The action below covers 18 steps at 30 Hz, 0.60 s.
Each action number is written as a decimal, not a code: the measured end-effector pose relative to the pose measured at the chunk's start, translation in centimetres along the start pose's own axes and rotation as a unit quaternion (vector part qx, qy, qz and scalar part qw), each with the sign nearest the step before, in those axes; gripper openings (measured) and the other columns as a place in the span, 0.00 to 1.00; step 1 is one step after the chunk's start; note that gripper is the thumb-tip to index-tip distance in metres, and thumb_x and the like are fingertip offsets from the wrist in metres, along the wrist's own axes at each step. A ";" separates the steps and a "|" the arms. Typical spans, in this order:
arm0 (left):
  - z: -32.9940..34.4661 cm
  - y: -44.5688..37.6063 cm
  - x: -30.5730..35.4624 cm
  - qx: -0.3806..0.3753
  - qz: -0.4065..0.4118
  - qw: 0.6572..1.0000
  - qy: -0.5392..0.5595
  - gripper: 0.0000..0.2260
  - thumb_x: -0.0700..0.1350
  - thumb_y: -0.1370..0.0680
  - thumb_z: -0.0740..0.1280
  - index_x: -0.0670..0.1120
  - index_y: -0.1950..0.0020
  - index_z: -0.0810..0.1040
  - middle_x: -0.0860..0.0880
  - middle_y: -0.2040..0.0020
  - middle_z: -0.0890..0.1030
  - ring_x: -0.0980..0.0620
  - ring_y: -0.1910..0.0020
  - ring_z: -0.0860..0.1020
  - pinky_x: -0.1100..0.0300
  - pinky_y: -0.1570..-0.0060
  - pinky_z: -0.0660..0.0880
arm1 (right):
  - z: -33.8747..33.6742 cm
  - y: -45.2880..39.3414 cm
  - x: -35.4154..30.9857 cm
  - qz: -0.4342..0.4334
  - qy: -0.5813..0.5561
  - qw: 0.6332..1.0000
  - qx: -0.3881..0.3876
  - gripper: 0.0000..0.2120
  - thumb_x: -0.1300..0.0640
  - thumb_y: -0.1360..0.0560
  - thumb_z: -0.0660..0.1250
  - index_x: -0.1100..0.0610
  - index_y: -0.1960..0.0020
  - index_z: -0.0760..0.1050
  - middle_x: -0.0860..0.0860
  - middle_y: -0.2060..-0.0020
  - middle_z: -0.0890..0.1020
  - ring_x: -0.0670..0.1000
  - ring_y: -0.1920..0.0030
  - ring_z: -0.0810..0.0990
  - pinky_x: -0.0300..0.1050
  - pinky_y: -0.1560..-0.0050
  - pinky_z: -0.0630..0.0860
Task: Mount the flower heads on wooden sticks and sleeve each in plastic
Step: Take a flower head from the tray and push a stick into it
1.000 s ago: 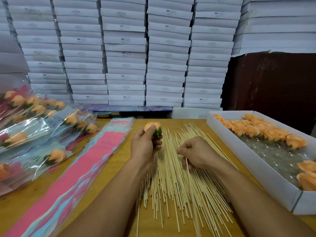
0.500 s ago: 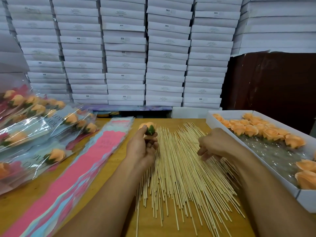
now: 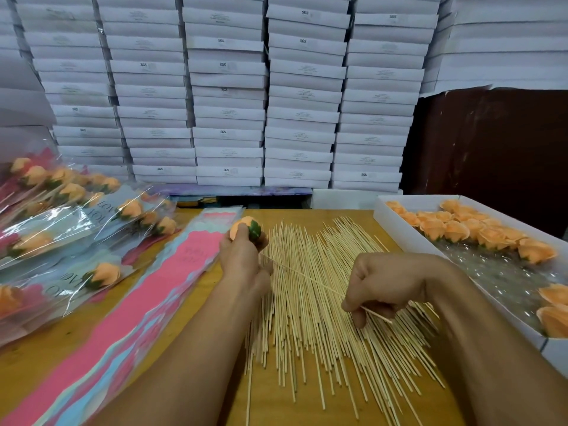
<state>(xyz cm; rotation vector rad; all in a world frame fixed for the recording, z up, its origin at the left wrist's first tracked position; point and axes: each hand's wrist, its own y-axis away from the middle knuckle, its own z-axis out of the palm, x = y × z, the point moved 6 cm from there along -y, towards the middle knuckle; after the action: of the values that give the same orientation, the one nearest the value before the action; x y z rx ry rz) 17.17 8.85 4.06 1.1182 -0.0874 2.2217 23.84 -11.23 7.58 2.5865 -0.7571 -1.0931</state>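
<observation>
My left hand (image 3: pixel 242 259) grips an orange flower head (image 3: pixel 242 227) with a green base, held above the table's middle. My right hand (image 3: pixel 384 281) pinches one wooden stick (image 3: pixel 307 279) near its lower end. That stick slants up to the left, and its tip reaches my left hand just below the flower's green base. Both hands hover over a wide pile of loose wooden sticks (image 3: pixel 322 333) spread on the yellow table (image 3: pixel 270 407). A stack of flat pink and blue plastic sleeves (image 3: pixel 116 327) lies to the left of my left arm.
A long white tray (image 3: pixel 408 238) at the right holds several orange flower heads (image 3: pixel 455 230) on bubble wrap. Several sleeved flowers (image 3: pixel 67 216) are piled at the left. Stacked white boxes (image 3: pixel 227 96) form a wall behind the table.
My right hand came back from near the tray with a single stick and brought its tip to the flower. My left hand turned the flower so its green base faces right.
</observation>
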 end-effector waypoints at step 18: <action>3.9 3.9 -2.1 -0.240 0.027 0.969 -0.050 0.12 0.44 0.18 0.65 0.47 0.35 0.72 0.43 0.50 0.82 0.52 0.60 0.81 0.58 0.59 0.79 | 3.0 -4.4 -2.3 -0.053 -0.346 0.935 0.055 0.07 0.62 0.21 0.67 0.63 0.57 0.79 0.60 0.66 0.84 0.47 0.77 0.76 0.35 0.82 0.65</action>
<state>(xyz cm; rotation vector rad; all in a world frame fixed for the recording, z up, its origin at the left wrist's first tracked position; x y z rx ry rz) 18.56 3.39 5.83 0.9597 -0.6680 2.0313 21.99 -6.35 5.12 2.3248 -0.8310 -2.0982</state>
